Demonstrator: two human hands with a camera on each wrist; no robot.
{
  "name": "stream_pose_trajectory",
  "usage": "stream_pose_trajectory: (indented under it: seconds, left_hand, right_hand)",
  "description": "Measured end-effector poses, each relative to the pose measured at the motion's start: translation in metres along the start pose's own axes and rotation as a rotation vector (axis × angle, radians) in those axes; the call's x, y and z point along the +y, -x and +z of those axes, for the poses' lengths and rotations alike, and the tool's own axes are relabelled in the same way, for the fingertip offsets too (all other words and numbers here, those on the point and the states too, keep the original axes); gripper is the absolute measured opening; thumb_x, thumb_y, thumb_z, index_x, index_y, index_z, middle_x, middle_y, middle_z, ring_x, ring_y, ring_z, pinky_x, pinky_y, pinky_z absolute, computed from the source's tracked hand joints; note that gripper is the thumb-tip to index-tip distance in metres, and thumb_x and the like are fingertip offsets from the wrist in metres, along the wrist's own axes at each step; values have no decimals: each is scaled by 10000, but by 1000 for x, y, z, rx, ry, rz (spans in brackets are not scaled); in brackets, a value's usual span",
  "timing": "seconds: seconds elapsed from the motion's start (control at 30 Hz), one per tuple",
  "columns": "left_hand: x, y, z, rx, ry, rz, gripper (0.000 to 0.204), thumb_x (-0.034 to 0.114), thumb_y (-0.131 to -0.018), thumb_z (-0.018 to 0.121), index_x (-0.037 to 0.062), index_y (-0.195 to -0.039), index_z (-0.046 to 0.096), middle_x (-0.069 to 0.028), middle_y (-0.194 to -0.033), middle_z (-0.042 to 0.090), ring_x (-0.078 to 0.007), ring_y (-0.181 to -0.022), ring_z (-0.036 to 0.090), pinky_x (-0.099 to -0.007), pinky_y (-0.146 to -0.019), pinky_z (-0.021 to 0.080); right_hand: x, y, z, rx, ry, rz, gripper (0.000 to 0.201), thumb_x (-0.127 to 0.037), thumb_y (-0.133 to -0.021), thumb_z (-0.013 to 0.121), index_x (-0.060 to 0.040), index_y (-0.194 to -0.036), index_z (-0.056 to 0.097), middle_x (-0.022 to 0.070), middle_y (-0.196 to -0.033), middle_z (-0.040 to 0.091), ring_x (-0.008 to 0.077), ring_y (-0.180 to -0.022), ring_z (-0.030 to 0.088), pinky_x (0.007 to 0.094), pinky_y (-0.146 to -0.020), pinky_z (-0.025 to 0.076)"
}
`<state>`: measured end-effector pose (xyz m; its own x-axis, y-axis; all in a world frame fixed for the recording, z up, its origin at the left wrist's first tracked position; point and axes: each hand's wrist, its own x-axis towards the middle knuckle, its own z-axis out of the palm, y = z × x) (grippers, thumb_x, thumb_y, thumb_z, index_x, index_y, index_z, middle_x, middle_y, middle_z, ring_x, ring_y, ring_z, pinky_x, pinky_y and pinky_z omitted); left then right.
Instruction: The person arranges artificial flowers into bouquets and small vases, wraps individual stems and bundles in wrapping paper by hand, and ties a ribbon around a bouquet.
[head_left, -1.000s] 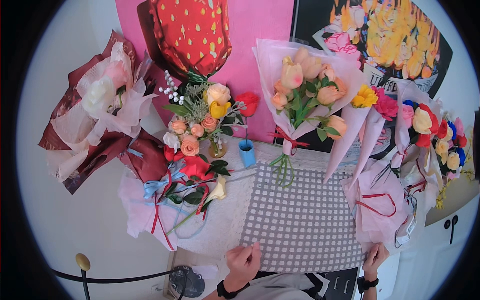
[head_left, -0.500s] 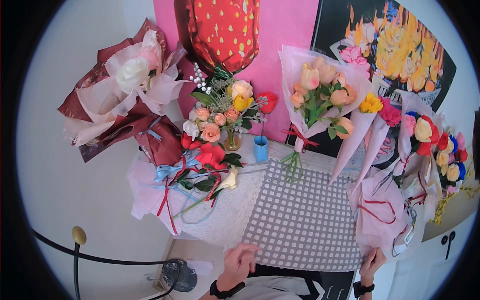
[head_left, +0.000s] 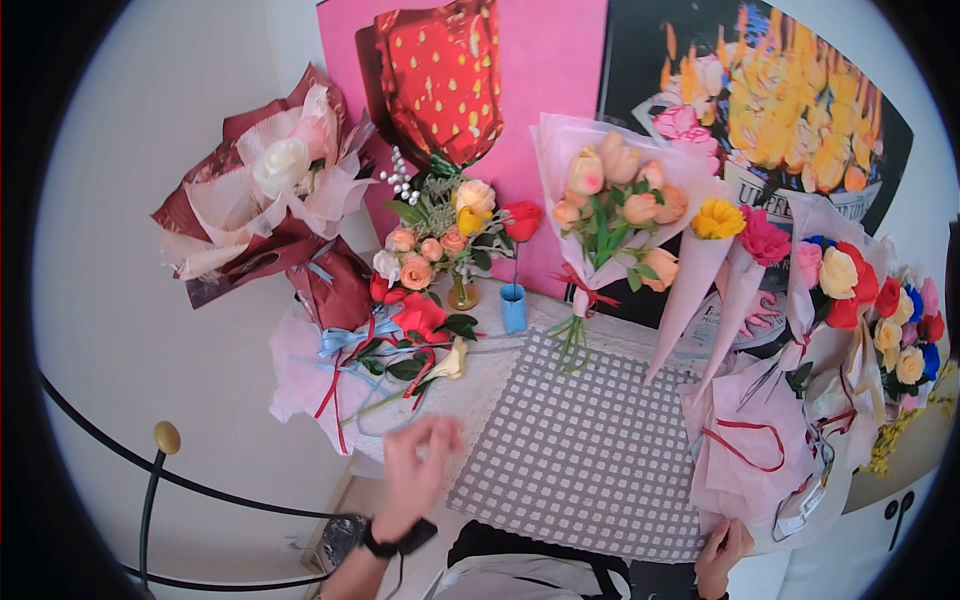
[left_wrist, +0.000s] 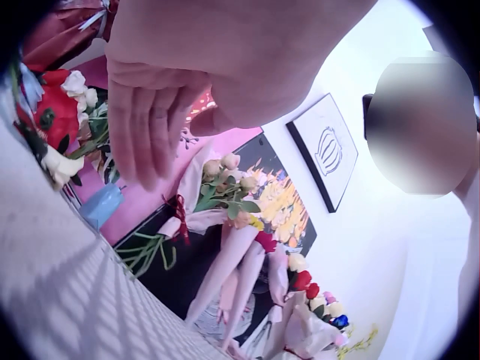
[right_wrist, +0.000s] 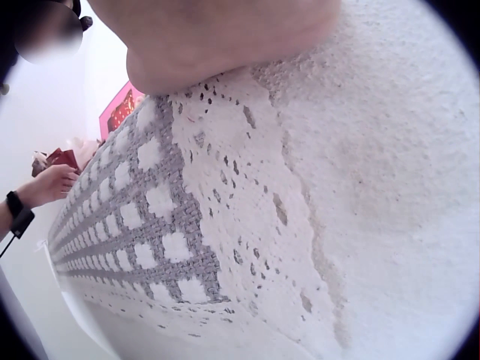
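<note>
The left hand (head_left: 415,465) is raised over the table's front left edge, below a cream calla lily (head_left: 452,360). In the left wrist view its fingers (left_wrist: 146,124) hang loosely bent and hold nothing. The right hand (head_left: 725,550) rests at the front right corner of the grey-and-white checked cloth (head_left: 590,450), its fingers loosely curled. Only part of the right hand (right_wrist: 225,41) shows in the right wrist view, lying on the cloth's lace border (right_wrist: 240,195); its fingertips are hidden there.
Behind the cloth stand a peach tulip bouquet (head_left: 620,200), a blue cup (head_left: 513,308) with a red rose and a vase of mixed flowers. Loose stems and ribbons lie left; pink wrapping paper (head_left: 750,450) lies right. A maroon-wrapped bouquet (head_left: 330,280) is at the back left.
My left hand has lifted off the cloth's front left corner and moved left and forward. The right hand stays by the right corner. The head view has shifted.
</note>
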<state>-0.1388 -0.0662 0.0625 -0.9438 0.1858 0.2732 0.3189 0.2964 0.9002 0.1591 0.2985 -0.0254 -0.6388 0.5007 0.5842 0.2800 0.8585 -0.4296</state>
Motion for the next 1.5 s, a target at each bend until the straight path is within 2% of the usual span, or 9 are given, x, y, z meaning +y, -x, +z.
stream_pose_trajectory:
  seconds: [0.2,0.4,0.5,0.67,0.87,1.33,1.4,1.47,1.5]
  left_hand:
    - [-67,-131,33,157,-247,224,326,84,-996,650,-110,-1254,599,-235,-1223,711,-289,-1206,685,-390,-1017,526]
    - [-79,-196,49,140,-303,269,423,57,-935,670,-85,-1314,548,-295,-1176,662,-413,-1109,657,-453,-972,504]
    - [-86,-219,56,23,-43,98,375,113,-978,688,-74,-1287,584,-212,-1227,699,-318,-1112,661,-407,-980,504]
    - [-94,-232,57,54,86,-168,358,165,-1020,690,-40,-1302,607,-108,-1254,709,-195,-1136,641,-356,-1005,493]
    - [-98,-236,55,55,-105,18,272,115,-978,721,-73,-1169,675,-154,-1093,759,-231,-951,694,-374,-865,537]
    - [-37,-87,52,138,-60,342,192,122,-965,701,-34,-876,632,-181,-711,582,-358,-640,573,-461,-611,444]
    - [-32,-21,37,-151,-405,306,272,184,-1060,581,-24,-1222,647,-120,-1128,723,-217,-1019,675,-406,-854,532]
    - [-27,33,37,-531,-376,-49,304,191,-1034,596,-9,-1257,650,-140,-1176,705,-233,-1021,679,-418,-847,545]
    - [-86,77,49,-490,-391,71,244,155,-971,669,27,-1177,692,-147,-1058,679,-270,-922,663,-404,-763,520]
  right_hand:
    - [-3,-6,-3,-13,-22,-41,283,-8,-963,512,10,-705,399,177,-601,392,377,-527,426,480,-541,257]
    - [-2,-6,-5,-17,-28,-20,255,-2,-939,524,9,-705,421,175,-610,404,383,-539,440,485,-539,268]
    - [-11,-15,-21,-87,-5,-29,218,-74,-1003,612,-15,-802,551,179,-695,578,378,-568,561,481,-538,433]
    - [-26,-25,-20,-10,-48,7,251,-32,-980,579,0,-735,532,210,-627,495,406,-560,511,519,-530,364]
    - [-1,-8,-5,-24,18,-32,232,-55,-980,575,2,-773,485,196,-655,498,383,-566,514,485,-548,373]
    - [-1,-4,-7,-25,-3,11,256,-20,-911,586,-8,-707,431,171,-611,416,394,-538,451,496,-533,302]
    - [-8,-2,-7,-42,-38,23,247,-36,-905,608,-15,-712,456,171,-613,428,392,-545,464,497,-537,316]
    - [-26,-7,-13,-53,-68,25,238,-53,-900,629,-23,-717,480,171,-615,439,391,-553,477,498,-540,330]
    - [-50,-9,-18,-140,-142,-48,210,-42,-894,664,-23,-744,518,154,-648,485,365,-579,509,471,-567,366]
